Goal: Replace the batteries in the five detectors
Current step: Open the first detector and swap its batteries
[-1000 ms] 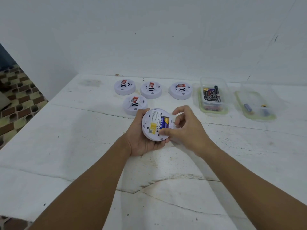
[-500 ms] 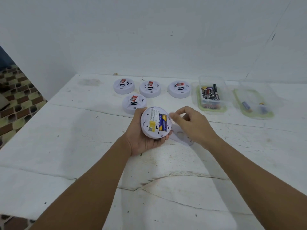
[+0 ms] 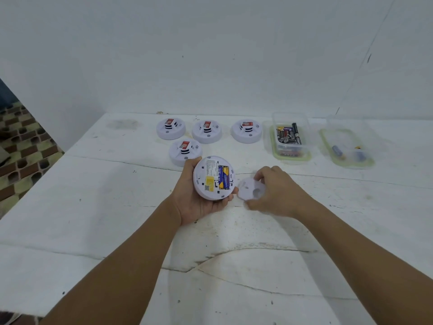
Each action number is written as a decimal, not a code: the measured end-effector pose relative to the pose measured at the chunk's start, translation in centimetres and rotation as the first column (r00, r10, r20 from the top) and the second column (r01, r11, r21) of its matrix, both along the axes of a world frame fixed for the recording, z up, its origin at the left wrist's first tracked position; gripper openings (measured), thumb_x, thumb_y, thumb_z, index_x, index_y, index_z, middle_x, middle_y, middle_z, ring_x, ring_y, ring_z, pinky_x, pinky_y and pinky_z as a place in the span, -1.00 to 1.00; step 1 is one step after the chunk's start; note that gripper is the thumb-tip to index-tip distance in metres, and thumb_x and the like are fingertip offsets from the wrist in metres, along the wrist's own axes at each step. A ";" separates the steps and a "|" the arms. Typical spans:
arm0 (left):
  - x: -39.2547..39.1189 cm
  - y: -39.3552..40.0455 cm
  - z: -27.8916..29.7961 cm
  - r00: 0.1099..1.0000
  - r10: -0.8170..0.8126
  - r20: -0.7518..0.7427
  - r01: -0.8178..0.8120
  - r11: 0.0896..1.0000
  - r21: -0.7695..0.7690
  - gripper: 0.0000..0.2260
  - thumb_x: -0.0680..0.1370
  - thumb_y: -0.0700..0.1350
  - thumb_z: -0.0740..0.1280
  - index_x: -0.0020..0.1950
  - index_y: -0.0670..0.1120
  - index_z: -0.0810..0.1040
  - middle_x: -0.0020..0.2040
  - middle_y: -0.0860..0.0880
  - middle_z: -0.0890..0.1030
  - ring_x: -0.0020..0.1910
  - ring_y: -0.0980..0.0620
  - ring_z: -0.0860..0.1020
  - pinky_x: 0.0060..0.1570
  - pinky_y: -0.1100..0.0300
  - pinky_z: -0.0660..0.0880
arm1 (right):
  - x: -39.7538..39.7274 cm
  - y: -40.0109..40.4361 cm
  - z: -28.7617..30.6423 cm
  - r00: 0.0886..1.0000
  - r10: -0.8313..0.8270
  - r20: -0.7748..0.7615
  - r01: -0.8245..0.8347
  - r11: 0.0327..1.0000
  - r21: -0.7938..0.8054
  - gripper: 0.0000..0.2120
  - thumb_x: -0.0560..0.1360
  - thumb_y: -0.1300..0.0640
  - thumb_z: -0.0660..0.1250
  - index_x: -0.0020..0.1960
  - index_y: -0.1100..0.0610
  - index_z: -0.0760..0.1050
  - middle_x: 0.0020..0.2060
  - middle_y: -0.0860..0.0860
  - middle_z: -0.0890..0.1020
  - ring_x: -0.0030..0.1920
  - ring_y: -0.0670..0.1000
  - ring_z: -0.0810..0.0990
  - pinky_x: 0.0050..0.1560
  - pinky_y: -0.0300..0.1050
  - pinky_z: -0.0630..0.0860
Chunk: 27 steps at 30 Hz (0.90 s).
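My left hand [image 3: 194, 202] holds a round white detector [image 3: 210, 178] with its back side up. Two blue and yellow batteries [image 3: 223, 177] sit in its uncovered compartment. To its right, my right hand [image 3: 275, 192] curls over the round white back cover [image 3: 249, 190], which rests on the table; fingers touch its far and near edges. Several more white detectors stand face up behind: three in a row [image 3: 171, 129] [image 3: 206, 131] [image 3: 246, 131] and one nearer [image 3: 185, 151].
A clear box [image 3: 290, 137] full of batteries stands at the back right. Further right a second clear box [image 3: 346, 146] holds a few loose batteries. The white table [image 3: 93, 207] ends at the left over a patterned floor [image 3: 21, 146]. A white wall rises behind.
My right hand left the detector's battery compartment and moved right and down onto the back cover on the table. The left hand kept the detector nearly still.
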<state>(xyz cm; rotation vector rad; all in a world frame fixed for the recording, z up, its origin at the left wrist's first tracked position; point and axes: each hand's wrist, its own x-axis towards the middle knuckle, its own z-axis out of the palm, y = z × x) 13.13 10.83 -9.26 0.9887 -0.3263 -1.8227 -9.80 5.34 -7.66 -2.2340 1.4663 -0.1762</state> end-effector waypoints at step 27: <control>-1.8 0.0 4.0 0.961 -0.080 0.265 0.078 0.997 0.019 -0.51 0.58 0.26 0.23 -0.07 -0.10 0.77 0.02 -0.20 0.67 -0.12 -0.18 0.65 -0.03 -0.05 0.50 | 2.9 1.4 3.5 0.845 0.255 0.470 -0.166 0.961 -0.222 -0.44 0.29 -0.11 0.68 0.24 -0.09 0.63 0.03 -0.10 0.58 0.07 -0.13 0.57 0.15 -0.07 0.52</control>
